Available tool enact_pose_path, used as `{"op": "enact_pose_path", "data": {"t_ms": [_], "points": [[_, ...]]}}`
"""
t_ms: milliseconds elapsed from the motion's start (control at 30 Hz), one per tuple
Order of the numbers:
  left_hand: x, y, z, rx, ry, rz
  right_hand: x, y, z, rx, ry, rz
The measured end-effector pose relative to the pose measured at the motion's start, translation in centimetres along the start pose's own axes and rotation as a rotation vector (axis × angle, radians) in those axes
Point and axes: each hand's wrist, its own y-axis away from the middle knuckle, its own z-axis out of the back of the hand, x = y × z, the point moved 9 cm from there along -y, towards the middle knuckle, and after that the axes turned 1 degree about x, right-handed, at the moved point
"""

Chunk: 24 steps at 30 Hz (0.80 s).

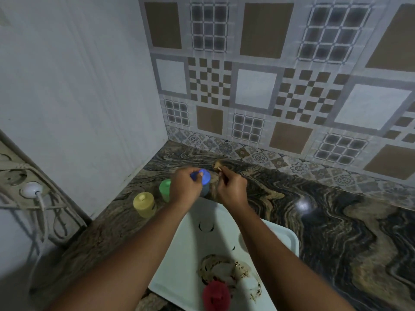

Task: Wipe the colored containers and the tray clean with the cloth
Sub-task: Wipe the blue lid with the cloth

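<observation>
The blue container [205, 178] stands roughly upright between the hands, near the far end of the tray [283, 239]. The left hand [186, 187] curls round its top and steadies it. The right hand [231, 190], just beside it, pinches the cloth [218, 167] (a brownish wad, blurred). The wipe looks likely to run leftward from the right hand.

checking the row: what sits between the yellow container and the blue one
The green container stands between the yellow container and the blue container, which the left hand grips; the head view shows it.
</observation>
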Motion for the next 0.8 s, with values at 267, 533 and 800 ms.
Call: {"op": "enact_pose_path", "data": {"t_ms": [267,533,800], "points": [[4.8,-3.2,-5.0,0.048,0.009,0.155,-3.8,-2.7,-2.6,0.025,-0.013,-0.069],[5.7,-3.2,-6.1,0.008,0.002,0.093,-6.1,-3.5,-3.2,0.002,-0.062,-0.104],[5.6,-2.5,-6.5,0.032,-0.042,-0.016,-6.2,-3.3,-3.0,-0.012,-0.077,-0.112]]}}
